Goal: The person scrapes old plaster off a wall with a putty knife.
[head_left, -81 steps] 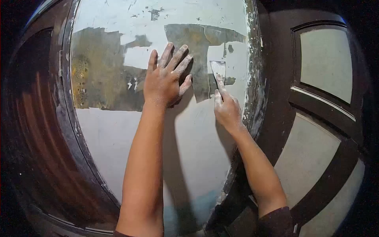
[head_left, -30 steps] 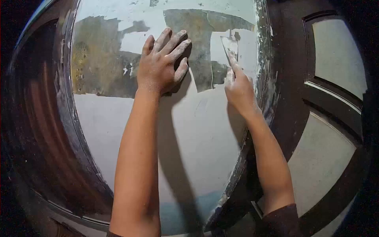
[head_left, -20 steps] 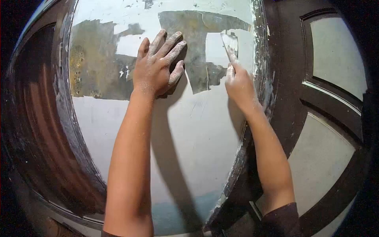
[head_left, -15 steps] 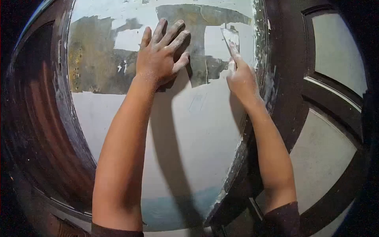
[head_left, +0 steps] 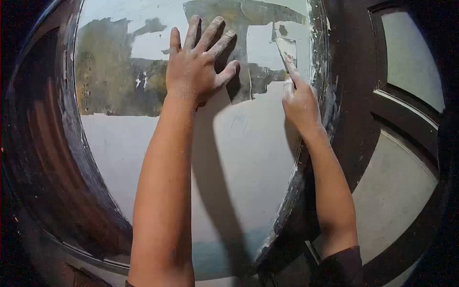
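My right hand (head_left: 302, 103) grips the pale handle of a putty knife (head_left: 287, 50), a forefinger laid along it. Its blade points up and meets a white patch near the right edge of the panel (head_left: 158, 143). With fingers spread, my left hand (head_left: 198, 64) lies on the panel's upper part, over a grey-brown bared area (head_left: 110, 67) where the white coat is gone. Pale dust coats the fingers of both hands. A small dark bare spot (head_left: 283, 30) shows just above the blade.
A dark, scuffed frame (head_left: 330, 62) with white flecks runs down the panel's right side. Farther right stands a dark door or window frame with pale panes (head_left: 411, 52). Dark reddish-brown wood (head_left: 43, 158) fills the left. Low on the panel is a bluish band (head_left: 215, 256).
The putty knife and my right hand have shifted slightly right and down. A dark bare spot now shows larger above the blade. My left hand stays on the panel, its fingers spread wider.
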Motion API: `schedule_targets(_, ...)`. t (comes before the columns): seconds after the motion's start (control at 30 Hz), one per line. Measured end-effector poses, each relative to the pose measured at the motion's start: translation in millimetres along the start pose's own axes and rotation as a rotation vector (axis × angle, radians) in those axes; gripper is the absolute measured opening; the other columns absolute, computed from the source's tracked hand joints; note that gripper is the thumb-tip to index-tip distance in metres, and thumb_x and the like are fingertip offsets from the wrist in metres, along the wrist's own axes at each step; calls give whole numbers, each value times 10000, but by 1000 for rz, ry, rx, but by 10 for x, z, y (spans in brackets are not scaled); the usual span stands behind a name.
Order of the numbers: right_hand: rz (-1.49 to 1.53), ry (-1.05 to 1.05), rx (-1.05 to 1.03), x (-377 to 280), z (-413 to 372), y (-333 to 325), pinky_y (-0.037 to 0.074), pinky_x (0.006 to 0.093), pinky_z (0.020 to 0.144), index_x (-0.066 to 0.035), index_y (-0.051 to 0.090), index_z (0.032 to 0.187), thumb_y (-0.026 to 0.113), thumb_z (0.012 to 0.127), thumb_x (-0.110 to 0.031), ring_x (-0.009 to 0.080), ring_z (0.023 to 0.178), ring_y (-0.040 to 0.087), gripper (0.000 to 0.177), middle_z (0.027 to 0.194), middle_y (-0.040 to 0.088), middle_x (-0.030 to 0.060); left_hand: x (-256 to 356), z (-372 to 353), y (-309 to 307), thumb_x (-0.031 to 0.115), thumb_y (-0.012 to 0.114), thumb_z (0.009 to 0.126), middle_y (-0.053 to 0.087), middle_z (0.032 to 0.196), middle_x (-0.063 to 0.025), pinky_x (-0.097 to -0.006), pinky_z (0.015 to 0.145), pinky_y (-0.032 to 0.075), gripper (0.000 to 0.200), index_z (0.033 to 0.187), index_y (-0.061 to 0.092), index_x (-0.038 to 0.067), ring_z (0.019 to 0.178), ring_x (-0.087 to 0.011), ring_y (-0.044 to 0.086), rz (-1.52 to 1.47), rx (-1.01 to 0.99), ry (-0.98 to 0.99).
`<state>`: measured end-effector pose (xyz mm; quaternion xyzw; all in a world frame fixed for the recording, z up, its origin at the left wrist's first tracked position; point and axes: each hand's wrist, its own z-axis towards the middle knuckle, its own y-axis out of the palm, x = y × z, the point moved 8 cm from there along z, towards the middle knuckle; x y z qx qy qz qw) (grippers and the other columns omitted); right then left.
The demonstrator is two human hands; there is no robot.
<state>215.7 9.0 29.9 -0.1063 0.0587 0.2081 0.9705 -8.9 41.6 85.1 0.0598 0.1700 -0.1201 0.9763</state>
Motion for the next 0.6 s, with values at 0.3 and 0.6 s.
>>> schedule_targets(0.3, 29, -35, 6, -115, -203, -34, 553, 524, 793, -118, 478, 1556, 535, 1004, -86, 481, 876, 689, 556, 994, 724, 277, 24, -28, 21, 660, 495, 1000, 328, 1711, 62, -617, 1287, 122, 622, 1567, 468, 407, 1598, -302, 236, -9, -10, -29)
schedule_targets(0.6, -11, 107, -128, 137, -582, 196, 513, 475, 1029, -128, 470, 1577, 592, 984, -148, 415, 1205, 670, 606, 1289, 660, 320, 14, -33, 47, 684, 500, 989, 299, 1723, 68, -621, 1292, 111, 680, 1599, 414, 397, 1601, -317, 222, 18, -35, -30)
